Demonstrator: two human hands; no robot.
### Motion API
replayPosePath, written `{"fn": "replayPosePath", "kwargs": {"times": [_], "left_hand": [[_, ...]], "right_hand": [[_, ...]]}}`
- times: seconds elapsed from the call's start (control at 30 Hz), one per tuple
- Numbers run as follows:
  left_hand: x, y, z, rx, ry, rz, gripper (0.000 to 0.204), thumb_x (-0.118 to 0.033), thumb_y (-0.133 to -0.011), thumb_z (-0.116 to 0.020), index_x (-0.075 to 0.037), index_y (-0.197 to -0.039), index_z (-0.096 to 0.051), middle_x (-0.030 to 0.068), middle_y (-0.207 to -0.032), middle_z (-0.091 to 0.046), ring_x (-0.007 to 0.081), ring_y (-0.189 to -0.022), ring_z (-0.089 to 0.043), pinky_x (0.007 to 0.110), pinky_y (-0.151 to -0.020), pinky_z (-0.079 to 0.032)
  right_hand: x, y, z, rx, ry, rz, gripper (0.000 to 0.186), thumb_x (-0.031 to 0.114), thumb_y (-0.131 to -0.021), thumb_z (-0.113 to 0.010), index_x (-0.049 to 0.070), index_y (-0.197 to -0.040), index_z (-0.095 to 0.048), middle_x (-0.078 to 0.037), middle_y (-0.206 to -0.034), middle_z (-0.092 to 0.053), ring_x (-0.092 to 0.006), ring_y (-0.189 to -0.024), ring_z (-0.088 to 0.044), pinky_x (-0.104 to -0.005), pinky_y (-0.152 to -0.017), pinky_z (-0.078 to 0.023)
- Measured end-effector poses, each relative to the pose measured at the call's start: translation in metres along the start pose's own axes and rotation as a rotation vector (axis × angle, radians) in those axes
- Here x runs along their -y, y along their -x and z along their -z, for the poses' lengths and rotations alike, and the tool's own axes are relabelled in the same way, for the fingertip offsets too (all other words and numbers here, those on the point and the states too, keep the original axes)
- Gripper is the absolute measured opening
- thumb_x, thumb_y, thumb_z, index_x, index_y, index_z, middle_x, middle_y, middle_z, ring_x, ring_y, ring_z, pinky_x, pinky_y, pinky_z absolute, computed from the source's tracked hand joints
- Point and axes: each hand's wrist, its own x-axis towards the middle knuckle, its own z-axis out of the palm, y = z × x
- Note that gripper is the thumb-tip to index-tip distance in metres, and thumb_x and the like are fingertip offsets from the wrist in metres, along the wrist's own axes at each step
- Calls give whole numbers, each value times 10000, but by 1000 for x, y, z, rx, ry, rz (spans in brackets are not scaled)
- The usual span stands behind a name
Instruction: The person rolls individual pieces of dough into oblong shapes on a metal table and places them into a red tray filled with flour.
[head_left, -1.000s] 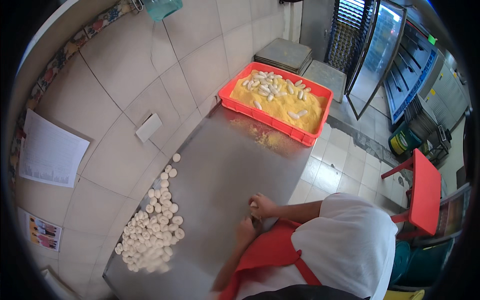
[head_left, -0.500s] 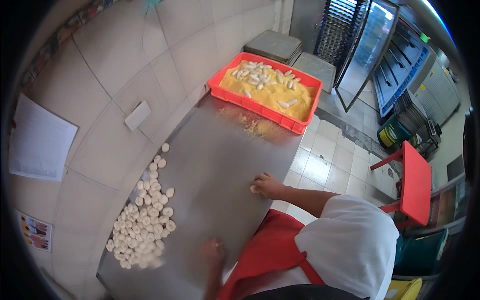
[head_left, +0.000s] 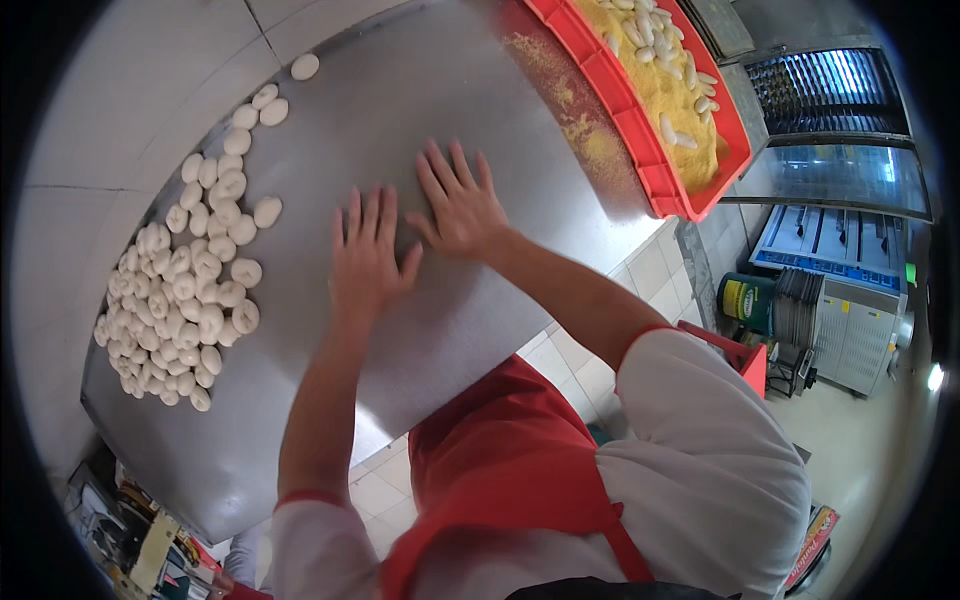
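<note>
Nearest is the red apron [head_left: 500,440] and white sleeves. Both forearms reach up onto the steel table [head_left: 420,90]. The left hand [head_left: 366,262] and right hand [head_left: 462,205] lie flat side by side, fingers spread, palms pressed to the metal, gripping nothing; whether dough sits under them I cannot tell. At nine o'clock a heap of white dough pieces [head_left: 185,280] lies apart from the hands, apparently awaiting shaping. At one o'clock the red crate [head_left: 660,185] holds elongated pieces on yellow meal, seemingly finished. At three o'clock, on the floor, stands a green drum [head_left: 745,300] with a yellow label.
</note>
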Motion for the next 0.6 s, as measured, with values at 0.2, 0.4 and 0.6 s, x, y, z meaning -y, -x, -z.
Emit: {"fn": "replayPosePath", "kwargs": {"times": [0.2, 0.4, 0.6], "left_hand": [[4, 14, -18, -87, -156, 247, 884, -520, -999, -582, 24, -1642, -312, 225, -1709, -317, 419, -1593, -261, 549, -1303, -191], [-67, 193, 20, 4, 100, 149, 981, -399, -838, -799, 37, -1603, -366, 242, -1662, -362, 446, -1549, -327, 571, -1280, -251], [-46, 189, 31, 177, 164, 222, 553, -274, -855, -796, -82, -1358, -671, 162, -1332, -629, 388, -1343, -551, 541, -1140, -428]], "right_hand": [[6, -22, -14, -101, -15, 20, 823, 552, -1084, -416, -20, -1656, -262, -228, -1744, -222, -451, -1619, -155, -587, -1302, -152], [51, 164, -11, -25, -27, 103, 769, 427, -1038, -566, -70, -1584, -354, -278, -1657, -334, -465, -1543, -307, -560, -1262, -266], [49, 212, -5, -113, -223, -64, 462, 308, -1015, -641, 18, -1364, -551, -187, -1255, -621, -376, -1193, -589, -537, -1034, -454]]}}
